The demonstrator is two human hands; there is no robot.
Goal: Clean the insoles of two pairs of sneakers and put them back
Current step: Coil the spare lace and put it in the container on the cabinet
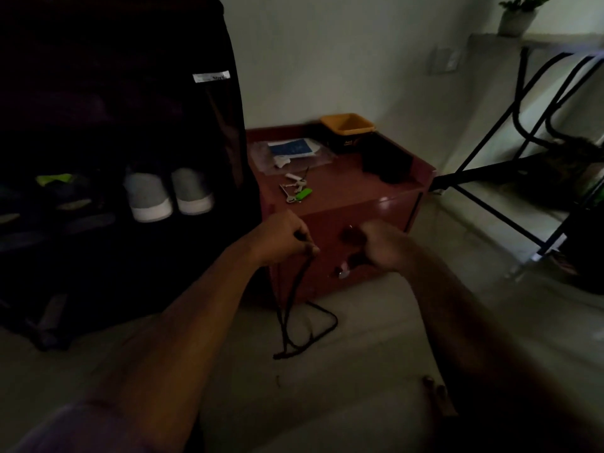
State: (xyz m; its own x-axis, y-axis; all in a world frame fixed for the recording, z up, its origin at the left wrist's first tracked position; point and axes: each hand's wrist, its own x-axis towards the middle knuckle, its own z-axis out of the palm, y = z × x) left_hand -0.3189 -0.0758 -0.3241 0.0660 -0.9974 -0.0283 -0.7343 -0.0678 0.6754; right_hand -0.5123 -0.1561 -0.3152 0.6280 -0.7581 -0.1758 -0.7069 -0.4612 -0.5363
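The room is dim. The left hand (287, 235) is curled tight around a black cord (295, 300). The cord hangs down from the fist and ends in loose loops on the pale floor (376, 338), right below the grip.

Just behind the fist stands a small red cabinet (346, 204). On its top, above and a bit beyond the grip, lie a bunch of keys (295, 191) with a green tag. Farther back are a blue and white packet (294, 148), a black box (387, 165) and a yellow tub (347, 125).

To the left of the grip is a dark shoe rack (114, 125) with a black cover. A pair of grey sneakers (170, 194) with white toes sits on a shelf there, higher than the fist and well apart from it. Darker shoes (62, 194) with a bit of bright green sit farther left. No insoles can be seen.

Far to the right is a black metal stand (510, 152), and a potted plant (519, 14) sits on a ledge high up.

The floor below the grip and toward the person has open room, with only the cord lying on it. The cabinet front blocks the way ahead.

Both arms reach forward, bare. The right hand (380, 245) is a blurry fist near the cabinet's front, close by the handles (343, 273). I cannot tell if it is holding anything.
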